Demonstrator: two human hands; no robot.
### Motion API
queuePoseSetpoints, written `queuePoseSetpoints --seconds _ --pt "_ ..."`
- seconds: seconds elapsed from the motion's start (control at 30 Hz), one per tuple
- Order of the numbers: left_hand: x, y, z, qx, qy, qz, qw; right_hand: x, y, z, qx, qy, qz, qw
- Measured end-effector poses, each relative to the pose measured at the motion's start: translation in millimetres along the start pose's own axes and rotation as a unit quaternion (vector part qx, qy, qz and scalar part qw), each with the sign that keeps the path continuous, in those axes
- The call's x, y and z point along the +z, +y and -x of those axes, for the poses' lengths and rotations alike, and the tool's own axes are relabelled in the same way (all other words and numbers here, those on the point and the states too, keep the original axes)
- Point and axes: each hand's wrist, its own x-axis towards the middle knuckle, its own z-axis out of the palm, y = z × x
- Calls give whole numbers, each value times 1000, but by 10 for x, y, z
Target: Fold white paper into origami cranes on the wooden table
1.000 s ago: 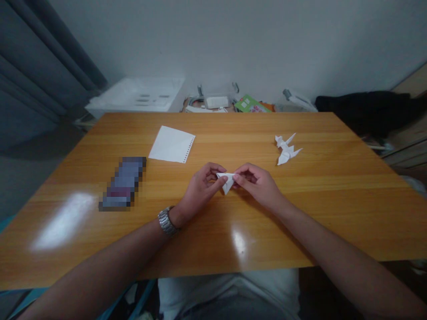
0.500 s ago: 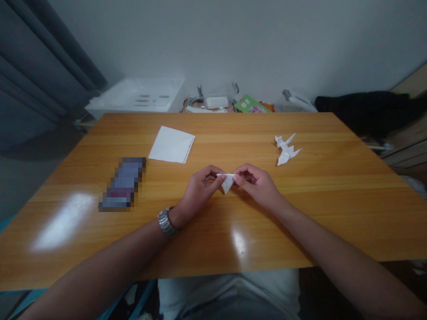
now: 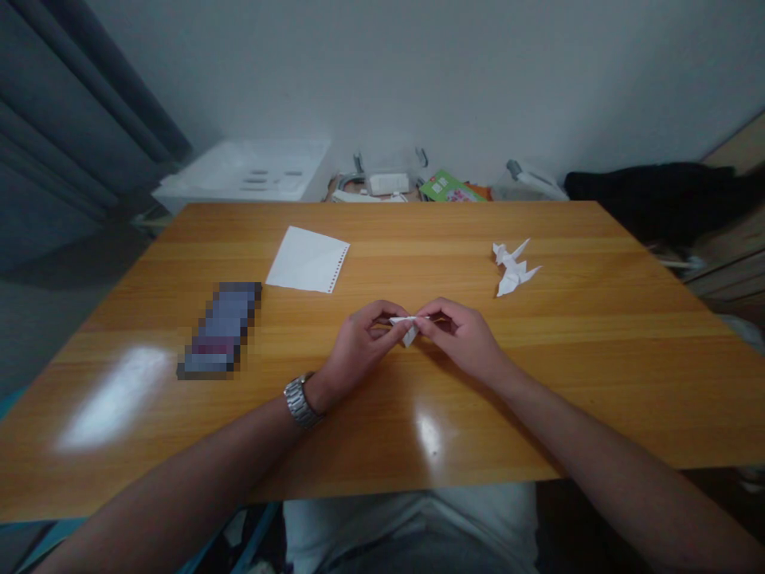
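Both hands meet over the middle of the wooden table (image 3: pixel 382 414) on a small folded white paper (image 3: pixel 409 335), its point facing down toward me. My left hand (image 3: pixel 364 339) pinches the paper's left side between thumb and fingers, with a metal watch (image 3: pixel 301 401) on that wrist. From the right, my right hand (image 3: pixel 460 333) pinches the other side. The two thumbs nearly touch at the centre and cover part of the folds. Beyond my right hand lies a folded white paper figure (image 3: pixel 512 271) with pointed ends.
A white sheet (image 3: pixel 309 260) with a perforated edge lies at the back left. Nearer to me on the left is a blurred-out phone-like device (image 3: pixel 221 331). Behind the table stand a white tub (image 3: pixel 239 179), a green booklet (image 3: pixel 448 187) and a dark cloth (image 3: pixel 651 191).
My thumbs have come closer together over the paper, and less of its front face shows. The hands are otherwise in nearly the same place.
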Motion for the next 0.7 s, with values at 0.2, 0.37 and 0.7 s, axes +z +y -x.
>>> queuePoseSetpoints --seconds 0.2,0.37,0.7 --pt "-11 -7 -4 8 3 -21 1000 15 -10 4 -2 -7 6 1000" --pt "-11 18 -10 -1 2 -30 1000 21 -13 6 2 -13 2 1000" --pt "-36 24 -38 -18 25 -37 999 -26 58 -25 45 -38 -50 997"
